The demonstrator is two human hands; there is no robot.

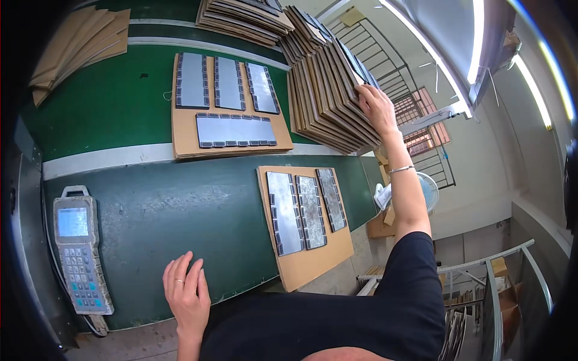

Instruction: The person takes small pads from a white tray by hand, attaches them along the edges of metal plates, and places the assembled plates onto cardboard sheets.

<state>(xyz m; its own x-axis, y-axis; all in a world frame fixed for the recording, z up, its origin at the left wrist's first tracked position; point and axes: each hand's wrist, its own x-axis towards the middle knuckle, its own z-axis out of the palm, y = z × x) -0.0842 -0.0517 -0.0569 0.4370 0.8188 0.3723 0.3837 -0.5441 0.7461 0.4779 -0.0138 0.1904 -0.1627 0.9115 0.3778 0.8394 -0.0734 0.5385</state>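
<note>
My right hand [376, 108] reaches to a tall stack of cardboard sheets [325, 96] at the back right. Its fingers bend over the edge of the top sheet, beside dark plates lying there; the fingertips are partly hidden. My left hand [188, 292] hovers near the table's front edge, fingers apart, holding nothing. A cardboard sheet [313, 271] between my hands carries three flat grey plates [286, 213] edged with small black blocks. Farther back, another cardboard pile [180, 135] bears several similar plates [236, 130], three side by side and one crosswise.
A keypad controller [77, 253] with a lit screen lies at the left of the green table [180, 210]. Loose cardboard [90, 42] is at the back left, and another stack [241, 24] stands behind. A fan [427, 191] and metal rack [494, 289] are to the right.
</note>
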